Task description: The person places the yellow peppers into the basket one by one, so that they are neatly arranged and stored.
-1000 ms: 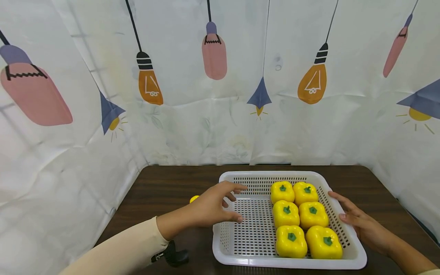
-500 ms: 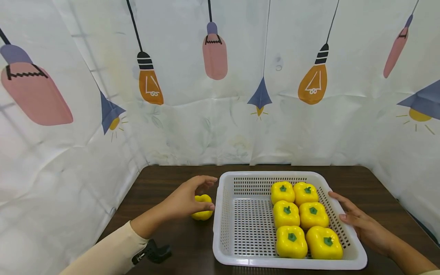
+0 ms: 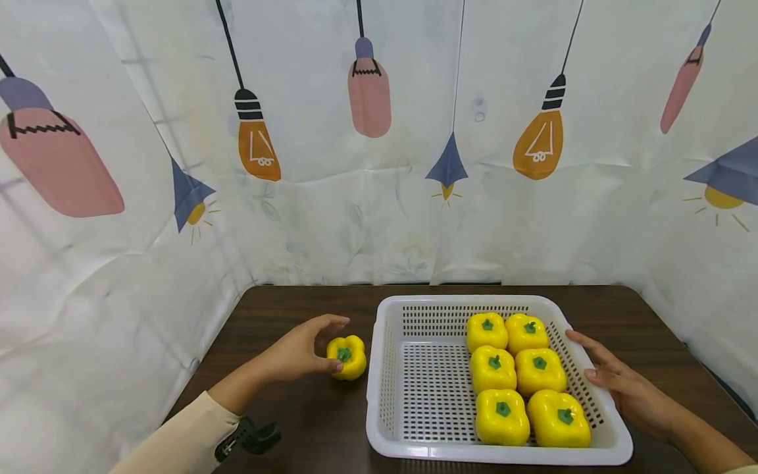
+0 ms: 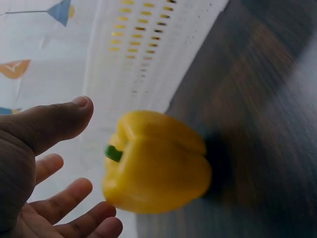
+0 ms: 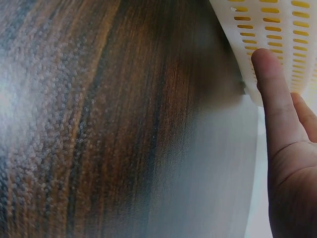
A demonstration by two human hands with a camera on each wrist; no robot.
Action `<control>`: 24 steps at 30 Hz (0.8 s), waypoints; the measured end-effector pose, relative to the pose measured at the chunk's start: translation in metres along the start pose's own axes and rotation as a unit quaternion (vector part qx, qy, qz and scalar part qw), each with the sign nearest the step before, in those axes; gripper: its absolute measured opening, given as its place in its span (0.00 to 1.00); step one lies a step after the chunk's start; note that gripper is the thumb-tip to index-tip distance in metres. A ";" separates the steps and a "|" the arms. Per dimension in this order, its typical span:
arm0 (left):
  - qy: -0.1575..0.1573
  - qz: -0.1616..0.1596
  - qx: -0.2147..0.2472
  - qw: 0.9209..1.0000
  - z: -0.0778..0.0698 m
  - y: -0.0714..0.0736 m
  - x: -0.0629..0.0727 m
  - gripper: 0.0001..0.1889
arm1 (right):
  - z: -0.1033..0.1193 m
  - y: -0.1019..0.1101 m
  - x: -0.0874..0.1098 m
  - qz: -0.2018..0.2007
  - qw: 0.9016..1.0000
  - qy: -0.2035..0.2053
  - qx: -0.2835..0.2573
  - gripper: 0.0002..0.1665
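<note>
A yellow bell pepper (image 3: 354, 359) with a green stem stands on the table just left of a white perforated basket (image 3: 435, 388). My left hand (image 3: 296, 353) is right at its left side, thumb and fingers spread apart. In the left wrist view the pepper (image 4: 158, 163) lies beyond the fingertips; whether they touch it I cannot tell. Several more yellow bell peppers (image 3: 540, 370) fill the right half of the basket in two columns, stems up. Against the basket's right wall rests my right hand (image 3: 622, 388), its fingers extended; the right wrist view shows the thumb (image 5: 275, 94) along the perforated side.
The table (image 3: 308, 428) is dark brown wood grain. A white curtain (image 3: 391, 224) printed with lamps and bulbs hangs behind it and at both sides. A dark strapped device (image 3: 254, 436) sits on the left wrist.
My left hand has moved left, from over the basket's left edge to the loose pepper, which is now mostly uncovered. The right hand and the basket have stayed in place.
</note>
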State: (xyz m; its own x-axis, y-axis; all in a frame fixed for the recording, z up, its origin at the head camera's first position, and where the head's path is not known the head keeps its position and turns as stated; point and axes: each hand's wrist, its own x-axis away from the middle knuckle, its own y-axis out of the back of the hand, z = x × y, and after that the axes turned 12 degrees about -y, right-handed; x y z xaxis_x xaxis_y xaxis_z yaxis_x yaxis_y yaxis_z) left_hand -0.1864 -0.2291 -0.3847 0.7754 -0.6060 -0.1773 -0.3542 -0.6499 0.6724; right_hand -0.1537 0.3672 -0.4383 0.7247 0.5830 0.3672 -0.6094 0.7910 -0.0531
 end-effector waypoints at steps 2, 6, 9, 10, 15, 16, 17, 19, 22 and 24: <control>0.003 -0.002 -0.009 1.000 0.005 -0.002 0.002 0.40 | 0.000 0.000 0.000 0.000 1.000 -0.002 -0.001 0.36; 0.011 -0.004 -0.024 1.000 0.015 -0.005 0.005 0.41 | 0.000 -0.001 0.001 -0.005 1.000 -0.006 -0.003 0.36; 0.018 -0.002 -0.025 1.000 0.021 -0.008 0.007 0.42 | 0.001 -0.001 0.001 -0.009 1.000 -0.007 -0.001 0.36; 0.020 0.000 -0.024 1.000 0.023 -0.010 0.007 0.42 | 0.001 -0.001 0.001 -0.009 1.000 -0.007 0.000 0.36; 0.012 0.008 -0.010 1.000 0.030 -0.014 0.008 0.41 | 0.000 -0.001 0.000 -0.005 1.000 -0.002 0.004 0.36; 0.012 0.008 -0.009 1.000 0.030 -0.015 0.008 0.41 | 0.000 -0.001 0.000 -0.005 1.000 -0.002 0.004 0.36; 0.012 0.008 -0.007 1.000 0.031 -0.016 0.008 0.41 | 0.000 -0.001 0.000 -0.006 1.000 -0.002 0.005 0.36; 0.015 0.007 -0.006 1.000 0.031 -0.017 0.008 0.42 | 0.000 -0.001 0.000 -0.008 1.000 -0.003 0.005 0.36; 0.026 0.004 0.000 1.000 0.032 -0.018 0.009 0.42 | 0.000 -0.001 0.000 -0.011 1.000 -0.005 0.006 0.36; 0.031 0.001 0.005 1.000 0.032 -0.019 0.009 0.43 | 0.000 -0.001 0.001 -0.012 1.000 -0.005 0.006 0.36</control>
State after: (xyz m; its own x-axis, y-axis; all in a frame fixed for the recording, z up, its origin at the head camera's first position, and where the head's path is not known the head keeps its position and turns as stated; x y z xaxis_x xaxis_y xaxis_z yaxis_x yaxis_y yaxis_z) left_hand -0.1896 -0.2370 -0.4224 0.8057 -0.5777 -0.1308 -0.3604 -0.6534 0.6658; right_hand -0.1527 0.3668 -0.4376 0.7358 0.5623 0.3775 -0.5963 0.8021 -0.0326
